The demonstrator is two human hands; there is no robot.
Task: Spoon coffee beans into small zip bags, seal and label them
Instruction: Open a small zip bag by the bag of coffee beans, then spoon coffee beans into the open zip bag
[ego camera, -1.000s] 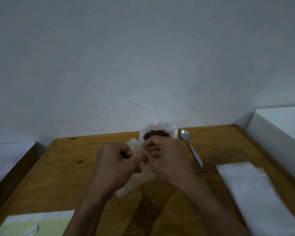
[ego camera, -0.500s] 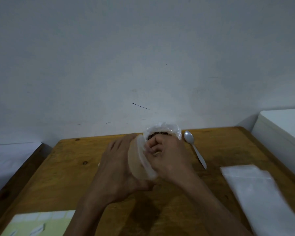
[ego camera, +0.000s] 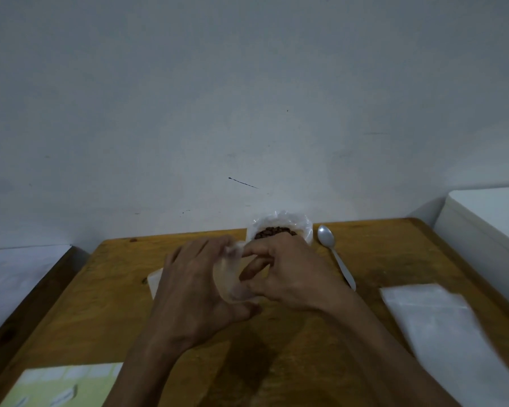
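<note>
Our left hand (ego camera: 194,292) has spread wider since a moment ago; with our right hand (ego camera: 288,274) we pinch open a small zip bag (ego camera: 227,277) above the tabletop (ego camera: 100,304), just before the coffee beans (ego camera: 274,232) and spoon (ego camera: 335,254).

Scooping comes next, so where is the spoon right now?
In the head view, the spoon lies untouched on the wooden table, beyond the right hand, just right of the bag of coffee beans.
</note>
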